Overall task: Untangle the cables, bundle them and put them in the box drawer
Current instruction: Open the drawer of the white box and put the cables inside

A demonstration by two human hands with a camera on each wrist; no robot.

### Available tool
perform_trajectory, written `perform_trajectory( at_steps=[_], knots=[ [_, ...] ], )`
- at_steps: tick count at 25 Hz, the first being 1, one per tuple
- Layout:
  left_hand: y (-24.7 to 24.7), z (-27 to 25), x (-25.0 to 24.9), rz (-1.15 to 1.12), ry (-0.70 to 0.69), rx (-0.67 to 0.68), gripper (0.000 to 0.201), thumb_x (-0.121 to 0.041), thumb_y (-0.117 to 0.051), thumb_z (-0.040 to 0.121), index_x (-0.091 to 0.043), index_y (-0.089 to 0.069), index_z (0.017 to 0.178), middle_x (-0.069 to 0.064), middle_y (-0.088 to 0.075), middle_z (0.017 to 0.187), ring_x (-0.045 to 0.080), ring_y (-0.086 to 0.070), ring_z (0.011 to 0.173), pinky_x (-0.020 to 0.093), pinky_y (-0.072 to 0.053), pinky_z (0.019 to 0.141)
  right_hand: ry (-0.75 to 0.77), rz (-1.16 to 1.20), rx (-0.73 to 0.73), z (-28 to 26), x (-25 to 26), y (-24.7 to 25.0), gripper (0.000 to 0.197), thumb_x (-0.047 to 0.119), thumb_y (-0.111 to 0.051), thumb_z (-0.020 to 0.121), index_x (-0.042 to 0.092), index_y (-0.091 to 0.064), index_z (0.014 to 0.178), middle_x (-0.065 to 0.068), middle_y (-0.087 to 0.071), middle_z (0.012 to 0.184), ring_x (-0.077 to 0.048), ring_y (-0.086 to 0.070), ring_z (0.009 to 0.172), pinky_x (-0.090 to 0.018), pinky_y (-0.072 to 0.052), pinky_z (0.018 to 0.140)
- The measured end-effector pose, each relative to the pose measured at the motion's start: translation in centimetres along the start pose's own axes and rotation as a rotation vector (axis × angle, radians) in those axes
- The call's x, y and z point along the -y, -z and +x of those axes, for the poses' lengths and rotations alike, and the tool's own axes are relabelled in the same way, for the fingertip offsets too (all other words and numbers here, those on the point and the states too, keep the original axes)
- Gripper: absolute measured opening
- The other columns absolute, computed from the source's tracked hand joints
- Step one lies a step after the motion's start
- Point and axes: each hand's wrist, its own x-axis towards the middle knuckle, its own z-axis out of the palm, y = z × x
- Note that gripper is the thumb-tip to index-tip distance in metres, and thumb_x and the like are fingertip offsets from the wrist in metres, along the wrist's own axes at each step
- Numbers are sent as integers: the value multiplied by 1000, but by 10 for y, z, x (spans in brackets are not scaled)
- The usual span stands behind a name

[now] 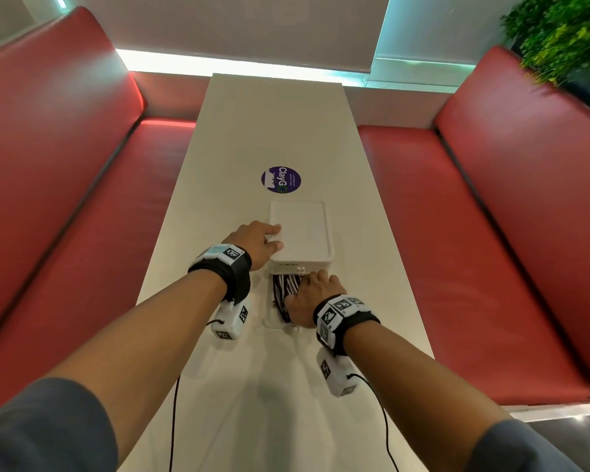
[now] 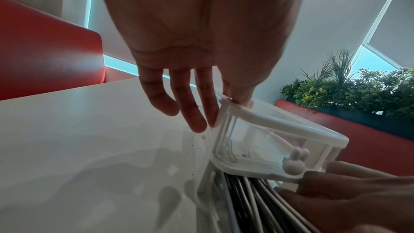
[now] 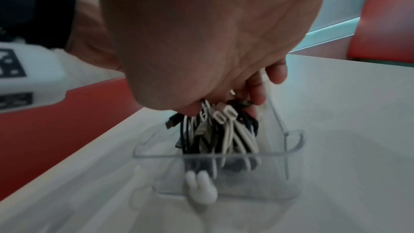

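A white box [image 1: 304, 229] with small drawers stands mid-table; in the left wrist view the box [image 2: 268, 130] shows its shut upper drawer with a bunny-shaped knob [image 2: 295, 160]. Its lower clear drawer [image 1: 269, 320] is pulled out towards me. A bundle of black and white cables [image 1: 281, 291] lies in it. My right hand [image 1: 312, 287] reaches into the drawer [image 3: 224, 155], and the fingers of this right hand [image 3: 235, 98] curl round the cables [image 3: 215, 130]. My left hand [image 1: 269, 238] rests on the box's near left corner. This left hand [image 2: 197, 109] has its thumb on the lid and straight fingers beside the wall.
The long white table [image 1: 252, 131] carries a round purple sticker [image 1: 281, 179] just beyond the box. Red padded benches [image 1: 65, 165] run along both sides. A green plant [image 1: 566, 35] stands at the far right. Thin black leads hang from my wrist cameras near the table's front.
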Motion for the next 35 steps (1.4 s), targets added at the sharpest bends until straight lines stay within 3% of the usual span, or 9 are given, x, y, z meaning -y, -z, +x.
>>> perform_trajectory(
  at_steps=[4, 7, 10, 16, 19, 22, 27, 30, 35],
  knots=[
    [1, -1, -2, 14, 15, 2, 54, -49, -59, 93, -39, -47, 145, 4, -62, 136, 26, -60, 121, 38, -47, 102, -21, 69, 130, -2, -5, 14, 47, 27, -48, 94, 8, -47, 137, -12, -38, 140, -33, -39, 128, -43, -39, 105],
    [0, -1, -1, 16, 22, 2, 54, -49, -58, 93, -40, -46, 145, 4, -62, 136, 26, -60, 121, 38, -47, 102, -4, 216, 22, -2, -15, 23, 29, 14, -54, 94, 5, -60, 121, -16, -58, 125, -33, -58, 114, -38, -50, 91],
    [0, -3, -3, 13, 29, -8, 53, -49, -58, 93, -40, -47, 145, 4, -62, 136, 27, -61, 120, 39, -48, 101, -143, 361, -43, -2, -33, 23, 31, 34, -72, 84, 11, -63, 102, -10, -68, 103, -28, -67, 91, -32, -54, 71],
    [-2, -4, -3, 10, 31, -17, 53, -47, -58, 94, -40, -46, 145, 5, -62, 136, 27, -60, 120, 41, -48, 101, -375, 645, 189, -8, -53, 2, 66, 76, -66, 70, 12, -60, 82, -5, -72, 81, -22, -72, 76, -33, -58, 71],
    [-1, -6, -5, 23, 25, -9, 52, -44, -57, 96, -38, -45, 146, 5, -60, 139, 28, -59, 123, 40, -47, 102, -429, 823, 400, -18, -55, -4, 76, 86, -50, 74, 13, -58, 90, -3, -74, 81, -18, -61, 59, -27, -50, 59],
    [0, -6, -5, 38, 11, -2, 52, -42, -55, 97, -36, -44, 148, 5, -56, 144, 29, -56, 126, 40, -46, 104, -461, 933, 404, -12, -54, -12, 85, 89, -48, 71, 11, -58, 103, -3, -78, 87, -19, -58, 57, -25, -44, 56],
    [-1, -5, -7, 42, 8, 2, 51, -42, -55, 98, -37, -44, 147, 6, -55, 145, 30, -55, 128, 41, -45, 105, -561, 1297, 218, -2, -50, -6, 56, 61, -67, 85, 5, -57, 81, -8, -72, 70, -15, -65, 41, -18, -45, 37],
    [-1, -4, -5, 32, 13, 6, 51, -42, -55, 98, -36, -44, 147, 6, -55, 144, 30, -55, 128, 42, -45, 105, -612, 1588, 113, 12, -40, -9, 39, 33, -78, 85, 0, -59, 75, -17, -72, 66, -29, -75, 66, -36, -63, 65],
    [-1, -4, -6, 21, 0, 13, 51, -40, -55, 98, -35, -44, 148, 6, -58, 141, 30, -57, 124, 39, -46, 104, -602, 1841, 53, 16, -40, -9, 21, 6, -75, 87, -9, -63, 77, -23, -71, 72, -23, -69, 47, -27, -56, 44]
  ],
)
